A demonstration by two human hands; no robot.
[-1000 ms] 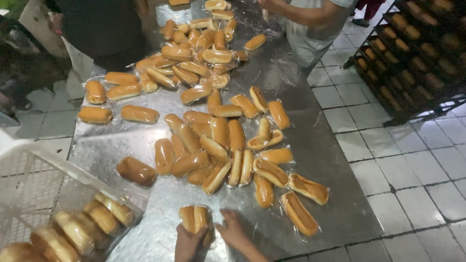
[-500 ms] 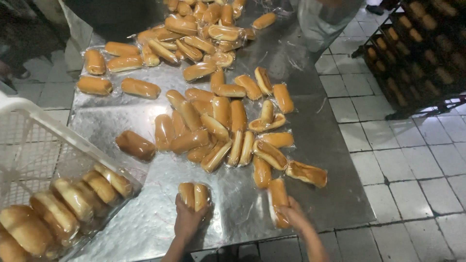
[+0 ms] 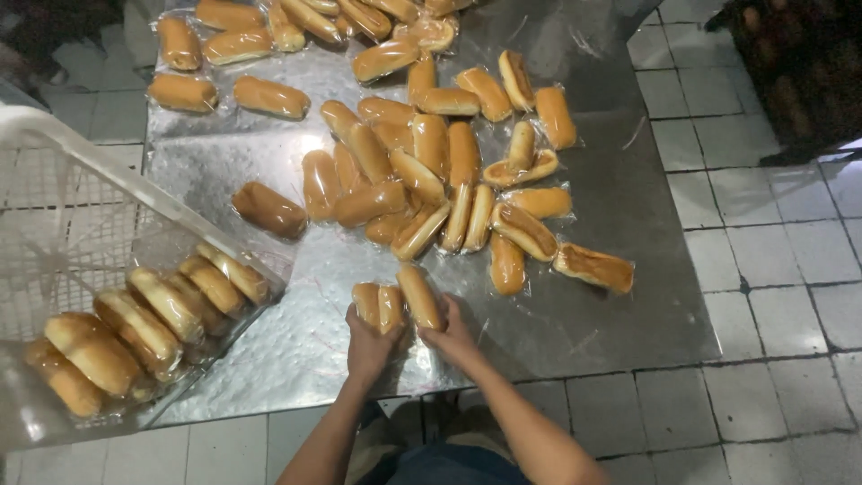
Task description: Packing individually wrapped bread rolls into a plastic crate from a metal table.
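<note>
Two hands near table's front edge

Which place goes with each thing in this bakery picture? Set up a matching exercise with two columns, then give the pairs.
Things:
1. dark brown roll
2. white mesh crate
3. left hand
4. right hand

Places:
A. tilted at the steel table's left edge, rolls inside
B. on a single wrapped roll
C. alone, left of the pile
D. on two wrapped rolls held side by side

Pairs: 1-C, 2-A, 3-D, 4-B
</note>
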